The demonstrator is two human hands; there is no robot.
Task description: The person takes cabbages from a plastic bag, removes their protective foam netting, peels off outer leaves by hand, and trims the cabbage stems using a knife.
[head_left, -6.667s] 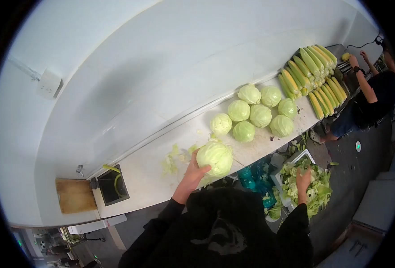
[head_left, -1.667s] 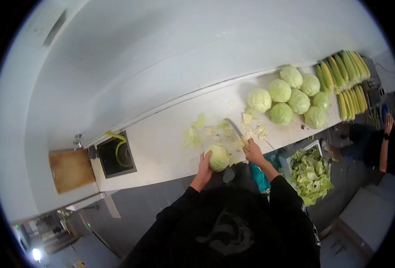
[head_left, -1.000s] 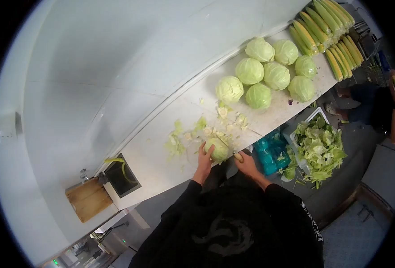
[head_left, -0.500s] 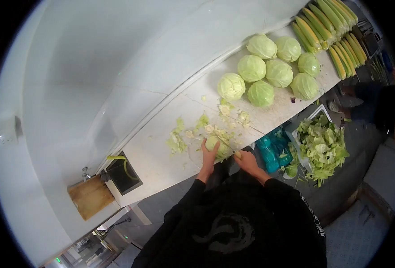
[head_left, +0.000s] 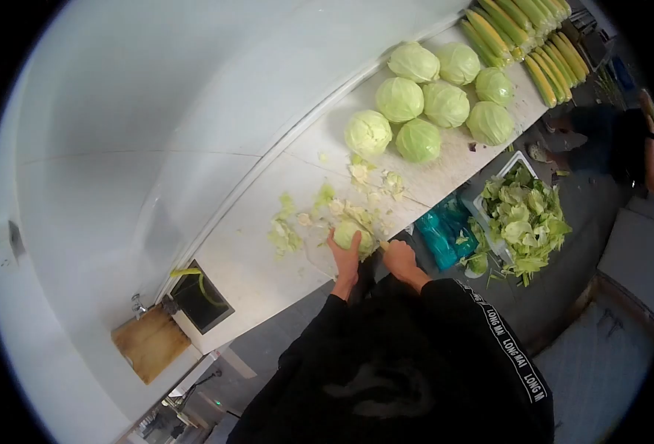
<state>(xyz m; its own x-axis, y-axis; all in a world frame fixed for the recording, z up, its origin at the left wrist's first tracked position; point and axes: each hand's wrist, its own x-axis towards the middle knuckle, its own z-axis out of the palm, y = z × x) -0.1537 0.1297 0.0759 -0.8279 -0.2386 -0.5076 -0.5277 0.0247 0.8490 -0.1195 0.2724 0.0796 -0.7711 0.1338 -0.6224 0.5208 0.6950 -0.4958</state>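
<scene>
A cabbage (head_left: 347,230) rests near the counter's front edge, with my left hand (head_left: 346,257) curled around its near left side. My right hand (head_left: 402,260), at the cabbage's right, is closed round the light handle of a knife (head_left: 384,244). The blade can hardly be made out against the cabbage. Cut leaf and stem scraps (head_left: 375,185) are scattered behind it, and more loose pale-green leaves (head_left: 285,235) lie to its left.
Several whole cabbages (head_left: 445,103) and wrapped corn cobs (head_left: 545,70) occupy the counter's far end. Below its edge are a teal bag (head_left: 444,235) and a white crate (head_left: 495,240) heaped with leaves. A sink (head_left: 202,300) is at left. Another person (head_left: 601,137) stands at right.
The camera view has turned slightly, so the counter and cabbages appear further left and higher. My right hand has shifted slightly toward the cabbage, still gripping the knife; my left keeps its hold.
</scene>
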